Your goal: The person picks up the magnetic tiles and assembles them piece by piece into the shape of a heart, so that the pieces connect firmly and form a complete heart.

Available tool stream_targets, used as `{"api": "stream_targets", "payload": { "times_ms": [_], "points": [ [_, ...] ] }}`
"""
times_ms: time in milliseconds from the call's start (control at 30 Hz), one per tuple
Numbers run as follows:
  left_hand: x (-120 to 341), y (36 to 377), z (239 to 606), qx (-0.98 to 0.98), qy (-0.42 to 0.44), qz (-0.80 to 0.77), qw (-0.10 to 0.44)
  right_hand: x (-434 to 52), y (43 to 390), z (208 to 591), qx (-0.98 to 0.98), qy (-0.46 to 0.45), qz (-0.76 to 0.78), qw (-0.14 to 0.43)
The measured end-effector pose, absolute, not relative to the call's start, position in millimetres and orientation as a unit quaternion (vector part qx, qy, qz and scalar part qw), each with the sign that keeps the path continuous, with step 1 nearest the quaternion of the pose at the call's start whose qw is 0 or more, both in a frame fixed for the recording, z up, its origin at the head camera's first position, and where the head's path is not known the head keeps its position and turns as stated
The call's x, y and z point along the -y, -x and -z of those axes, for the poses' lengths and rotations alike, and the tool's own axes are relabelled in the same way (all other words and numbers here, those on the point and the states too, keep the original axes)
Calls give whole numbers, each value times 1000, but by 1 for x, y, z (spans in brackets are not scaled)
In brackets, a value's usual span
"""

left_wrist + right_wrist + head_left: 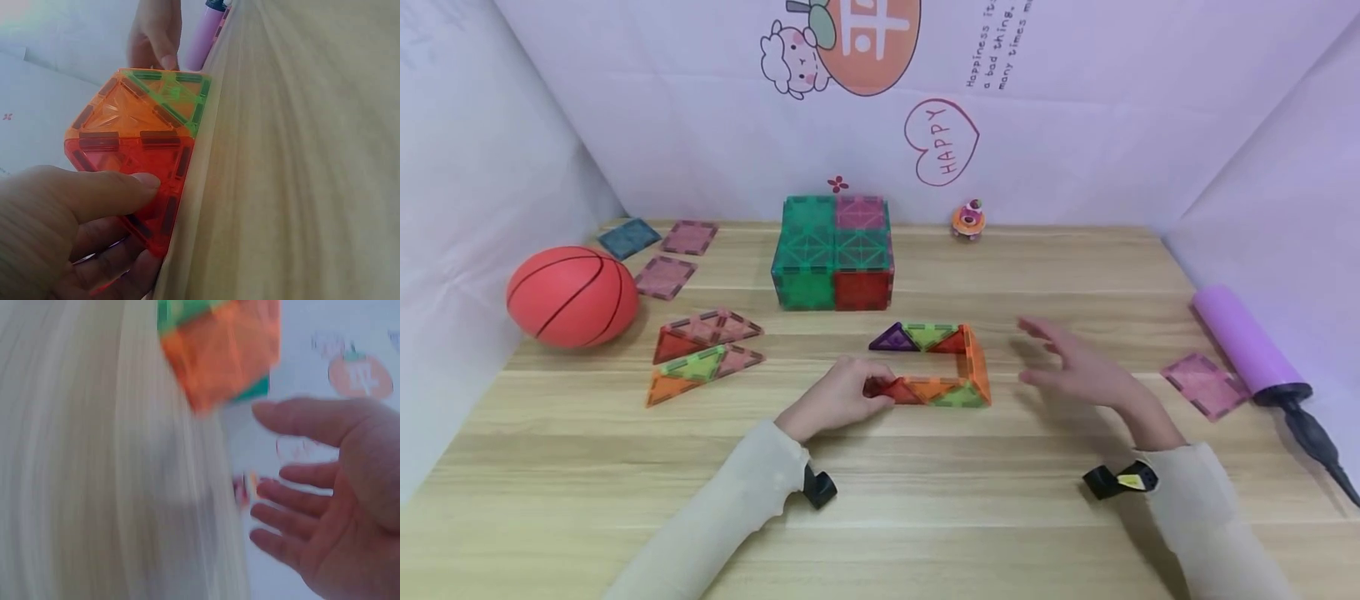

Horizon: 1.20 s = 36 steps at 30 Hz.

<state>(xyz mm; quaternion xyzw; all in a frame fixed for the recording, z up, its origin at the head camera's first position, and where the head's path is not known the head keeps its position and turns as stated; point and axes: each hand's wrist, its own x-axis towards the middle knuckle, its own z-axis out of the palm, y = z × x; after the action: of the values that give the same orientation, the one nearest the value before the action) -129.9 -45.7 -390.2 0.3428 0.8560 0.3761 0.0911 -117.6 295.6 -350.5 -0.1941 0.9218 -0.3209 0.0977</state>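
Note:
A low three-sided frame of see-through magnetic tiles stands on the table. Its near wall joins a red triangle tile [134, 165], an orange triangle tile [128, 112] and a green triangle tile [172, 94]. An orange end tile [976, 365] closes the right side, and the far wall has a purple triangle tile [893, 337], a green one and a red one. My left hand [842, 396] pinches the red triangle at the near wall's left end, thumb on its front face. To the right of the frame my right hand [1086, 371] hovers apart from it, fingers spread and holding nothing.
Behind the frame stands a box of green, red and pink tiles [805, 287]. Joined triangle tiles [700, 367] lie at left, near a red ball [574, 296] and loose square tiles [666, 277]. A small toy [968, 221], purple pump [1251, 342] and pink tile [1206, 386] are farther right.

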Motion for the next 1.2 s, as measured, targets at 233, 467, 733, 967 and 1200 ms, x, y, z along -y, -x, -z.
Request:
{"api": "stream_targets", "payload": {
  "times_ms": [233, 467, 733, 967, 1200],
  "points": [
    [47, 129, 389, -854, -336, -383, 102, -364, 102, 358, -964, 62, 251, 56],
    [48, 129, 389, -858, -328, -381, 107, -392, 87, 366, -980, 20, 185, 68],
    [46, 129, 389, -856, -330, -383, 108, -380, 90, 361, -980, 27, 187, 64],
    [46, 129, 391, -858, -328, -381, 108, -406, 90, 366, -979, 23, 200, 34],
    [46, 129, 392, -853, -330, -390, 103, -416, 87, 365, -982, 8, 182, 50]
  ]
}}
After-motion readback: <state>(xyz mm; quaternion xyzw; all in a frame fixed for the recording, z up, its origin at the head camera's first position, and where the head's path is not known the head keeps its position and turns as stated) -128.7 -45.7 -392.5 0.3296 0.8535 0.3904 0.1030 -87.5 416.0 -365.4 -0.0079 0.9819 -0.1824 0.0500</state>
